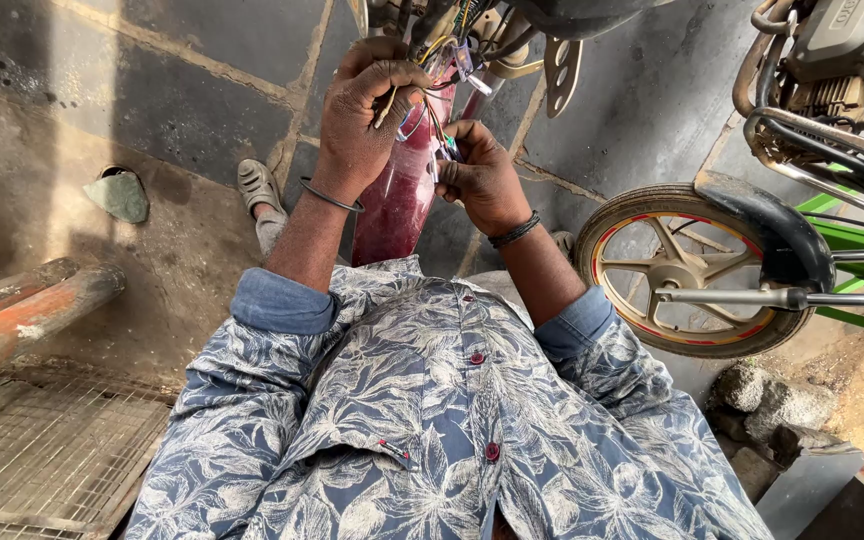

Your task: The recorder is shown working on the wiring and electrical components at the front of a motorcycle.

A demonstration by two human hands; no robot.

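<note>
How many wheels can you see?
1. One wheel with gold spokes stands at the right, beside the person's right arm. The other bike's wheels may be out of view.

The scene is being viewed by 1 head-worn camera; it is being aimed steeply downward, close over the person's patterned shirt [432, 420] and raised hands.
</note>
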